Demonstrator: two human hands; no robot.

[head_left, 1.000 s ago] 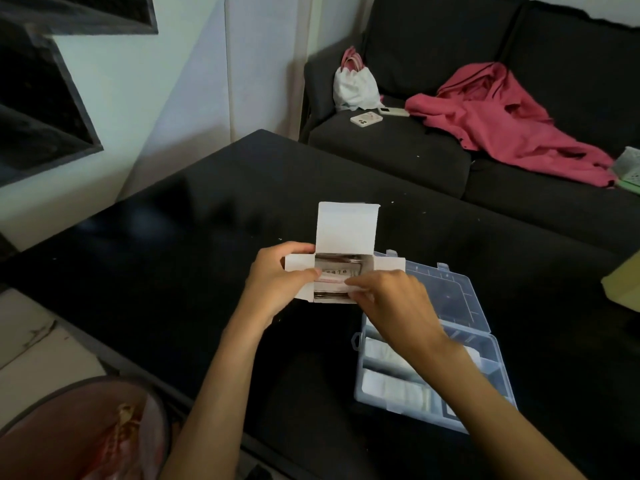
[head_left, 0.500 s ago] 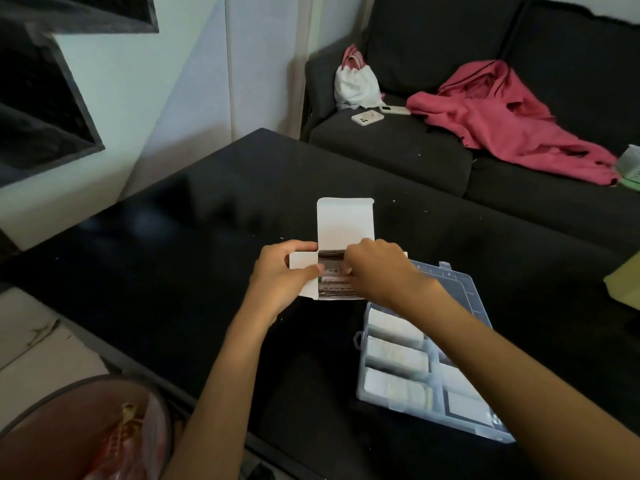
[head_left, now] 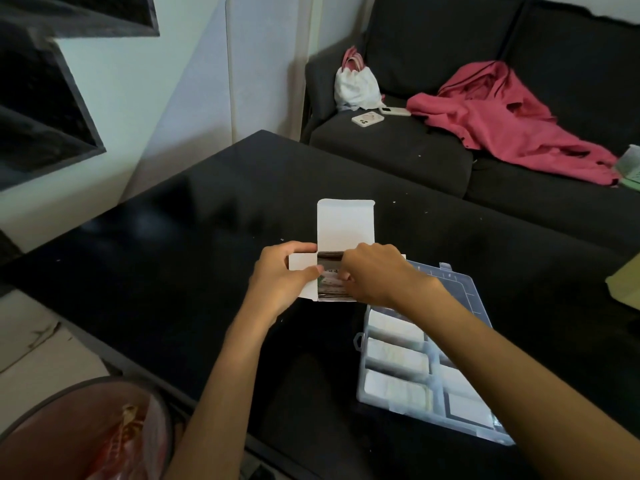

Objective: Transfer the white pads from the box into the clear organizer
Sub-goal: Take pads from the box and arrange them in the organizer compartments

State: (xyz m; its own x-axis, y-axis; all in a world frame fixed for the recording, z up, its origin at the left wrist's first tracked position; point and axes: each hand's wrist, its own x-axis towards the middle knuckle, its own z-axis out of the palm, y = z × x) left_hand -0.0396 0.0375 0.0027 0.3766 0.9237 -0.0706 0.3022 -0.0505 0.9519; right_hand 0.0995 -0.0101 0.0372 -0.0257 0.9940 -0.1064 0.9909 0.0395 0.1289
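Dim room. Black table in middle. Dark sofa behind it, with pink garment, white bag, two phones. Pale wall left, dark shelf mounted, possibly open-fronted. Light floor lower left.

A dark sofa stands past the far edge of the black table. On its seat a white drawstring bag sits against the left armrest, with two phones lying just in front of it and a pink garment spread to the right. A dark wall shelf hangs at upper left, and a bin with a reddish liner stands off the table's near-left edge.
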